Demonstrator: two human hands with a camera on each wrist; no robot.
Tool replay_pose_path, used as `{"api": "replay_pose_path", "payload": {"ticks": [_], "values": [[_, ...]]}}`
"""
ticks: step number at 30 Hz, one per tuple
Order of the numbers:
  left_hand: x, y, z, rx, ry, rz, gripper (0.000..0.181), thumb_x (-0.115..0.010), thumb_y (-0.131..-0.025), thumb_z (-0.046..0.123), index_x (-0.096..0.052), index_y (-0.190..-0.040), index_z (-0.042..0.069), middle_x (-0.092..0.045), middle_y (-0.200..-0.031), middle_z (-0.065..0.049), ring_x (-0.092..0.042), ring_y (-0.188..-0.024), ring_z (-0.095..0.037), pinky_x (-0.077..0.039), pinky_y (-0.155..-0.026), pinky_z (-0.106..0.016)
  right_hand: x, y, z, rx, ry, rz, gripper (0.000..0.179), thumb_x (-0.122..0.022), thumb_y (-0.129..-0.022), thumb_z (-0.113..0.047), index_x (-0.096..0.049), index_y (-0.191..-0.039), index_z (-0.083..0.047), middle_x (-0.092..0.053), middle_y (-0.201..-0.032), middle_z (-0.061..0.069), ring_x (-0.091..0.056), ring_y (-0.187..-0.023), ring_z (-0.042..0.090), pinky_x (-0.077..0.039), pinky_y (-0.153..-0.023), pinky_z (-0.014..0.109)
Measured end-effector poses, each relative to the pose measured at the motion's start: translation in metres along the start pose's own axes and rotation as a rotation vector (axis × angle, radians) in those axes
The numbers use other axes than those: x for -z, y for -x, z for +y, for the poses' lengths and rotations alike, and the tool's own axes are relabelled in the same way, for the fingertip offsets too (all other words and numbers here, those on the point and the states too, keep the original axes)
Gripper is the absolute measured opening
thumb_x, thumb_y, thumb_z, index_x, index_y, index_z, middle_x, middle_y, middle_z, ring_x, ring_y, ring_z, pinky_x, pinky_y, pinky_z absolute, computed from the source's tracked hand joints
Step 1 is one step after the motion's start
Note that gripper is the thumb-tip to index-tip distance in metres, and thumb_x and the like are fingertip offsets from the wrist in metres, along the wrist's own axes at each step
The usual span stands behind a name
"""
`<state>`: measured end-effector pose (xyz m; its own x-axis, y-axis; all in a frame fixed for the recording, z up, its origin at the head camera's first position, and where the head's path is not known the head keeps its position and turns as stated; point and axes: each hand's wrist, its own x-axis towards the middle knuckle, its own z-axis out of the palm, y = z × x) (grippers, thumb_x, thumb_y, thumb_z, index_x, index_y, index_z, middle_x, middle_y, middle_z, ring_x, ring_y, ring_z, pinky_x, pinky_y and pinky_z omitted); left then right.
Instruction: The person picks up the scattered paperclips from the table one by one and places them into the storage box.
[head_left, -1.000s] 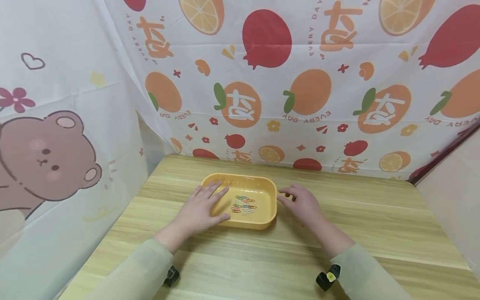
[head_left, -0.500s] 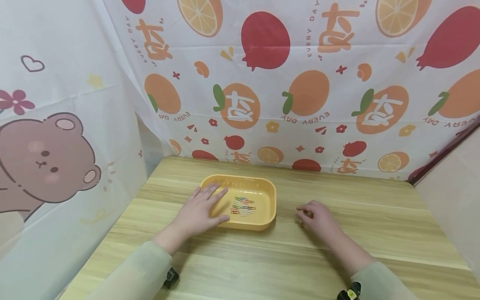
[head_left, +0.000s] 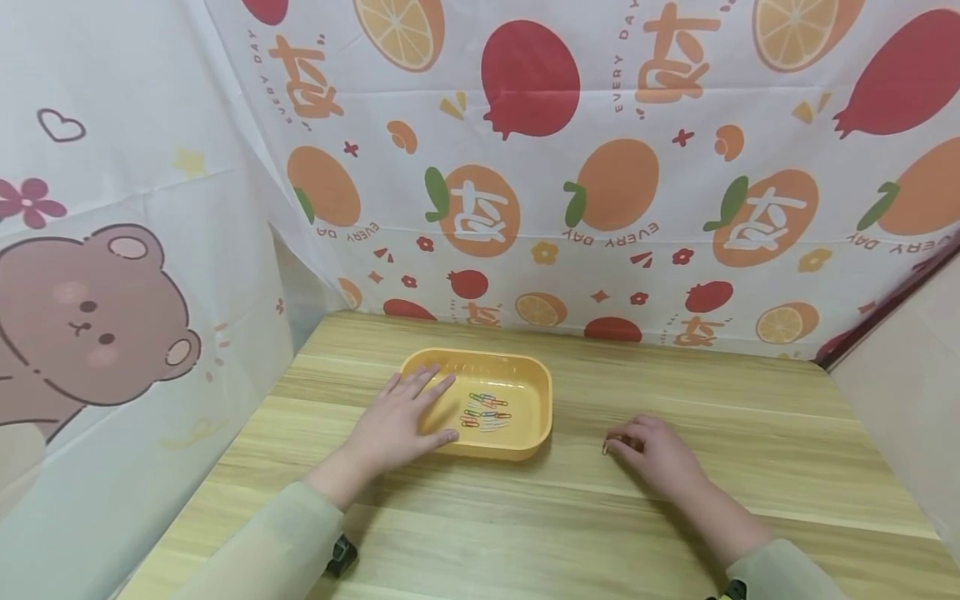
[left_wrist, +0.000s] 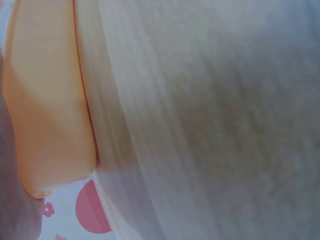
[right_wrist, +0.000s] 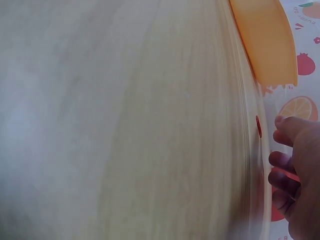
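Note:
My left hand (head_left: 393,421) lies with spread fingers over the left side of a yellow plastic tray (head_left: 546,408), its thumb by the front rim. On the tray's floor is a loose group of small coloured paper clips (head_left: 487,412). A single red paper clip (right_wrist: 258,126) lies on the table to the right of the tray. My right hand (head_left: 656,454) is low beside this clip, its fingers loosely bent and the fingertips close to it. From the right wrist, a small gap shows between thumb and clip. The tray's side wall (left_wrist: 50,100) fills the left of the left wrist view.
The wood-grain table (head_left: 480,517) extends around the tray. Behind it hangs a white cloth (head_left: 420,275) printed with fruit, and another cloth (head_left: 225,275) with a bear covers the left side. A pale panel (head_left: 900,400) borders the right.
My right hand has moved from the tray's right rim to the right and nearer to me, beside the single paper clip. My left hand and the tray have stayed in place.

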<state>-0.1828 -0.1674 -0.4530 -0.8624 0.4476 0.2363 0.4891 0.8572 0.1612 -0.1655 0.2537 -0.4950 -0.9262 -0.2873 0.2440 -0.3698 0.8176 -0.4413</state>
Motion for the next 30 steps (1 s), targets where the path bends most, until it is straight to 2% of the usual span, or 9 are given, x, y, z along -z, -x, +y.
{"api": "replay_pose_path", "payload": {"ticks": [7, 14, 17, 24, 30], "values": [[0.0, 0.0, 0.0, 0.005, 0.007, -0.005, 0.086, -0.064, -0.086, 0.065, -0.034, -0.156, 0.026, -0.029, -0.161, -0.008, -0.024, -0.148, -0.03, -0.012, -0.12, -0.055, 0.002, 0.001, 0.002, 0.006, 0.011, -0.051, 0.017, -0.075, -0.089, -0.026, -0.077, -0.106, -0.021, -0.064, -0.094, -0.012, -0.054, -0.082, 0.007, -0.05, -0.071, 0.031], [-0.001, -0.001, -0.002, 0.008, -0.005, -0.008, 0.087, -0.061, -0.086, 0.068, -0.034, -0.156, 0.026, -0.029, -0.162, -0.008, -0.024, -0.149, -0.03, -0.01, -0.121, -0.054, 0.006, -0.003, -0.001, 0.083, 0.049, -0.085, 0.02, -0.074, -0.09, -0.02, -0.076, -0.11, -0.019, -0.066, -0.097, -0.011, -0.061, -0.091, 0.012, -0.054, -0.081, 0.04], [-0.001, -0.001, -0.002, 0.01, -0.008, -0.015, 0.087, -0.061, -0.086, 0.068, -0.033, -0.156, 0.026, -0.028, -0.162, -0.007, -0.023, -0.149, -0.03, -0.01, -0.121, -0.054, 0.008, -0.006, -0.002, 0.104, 0.076, -0.12, 0.02, -0.073, -0.091, -0.02, -0.076, -0.11, -0.02, -0.065, -0.096, -0.012, -0.061, -0.091, 0.011, -0.054, -0.081, 0.039], [-0.001, 0.0, -0.002, 0.01, -0.007, -0.01, 0.087, -0.063, -0.085, 0.066, -0.034, -0.156, 0.025, -0.028, -0.162, -0.008, -0.024, -0.148, -0.032, -0.01, -0.12, -0.056, 0.011, -0.014, -0.002, 0.212, 0.167, -0.175, 0.015, -0.073, -0.091, -0.017, -0.076, -0.105, -0.021, -0.061, -0.092, -0.014, -0.06, -0.086, 0.008, -0.055, -0.076, 0.035], [-0.002, 0.0, -0.002, 0.005, -0.012, -0.008, 0.086, -0.061, -0.086, 0.068, -0.034, -0.156, 0.026, -0.028, -0.162, -0.008, -0.024, -0.148, -0.031, -0.012, -0.12, -0.056, 0.015, -0.02, -0.002, 0.261, 0.169, -0.205, 0.009, -0.074, -0.09, -0.018, -0.077, -0.098, -0.02, -0.061, -0.088, -0.014, -0.06, -0.082, 0.005, -0.055, -0.073, 0.033]]}}
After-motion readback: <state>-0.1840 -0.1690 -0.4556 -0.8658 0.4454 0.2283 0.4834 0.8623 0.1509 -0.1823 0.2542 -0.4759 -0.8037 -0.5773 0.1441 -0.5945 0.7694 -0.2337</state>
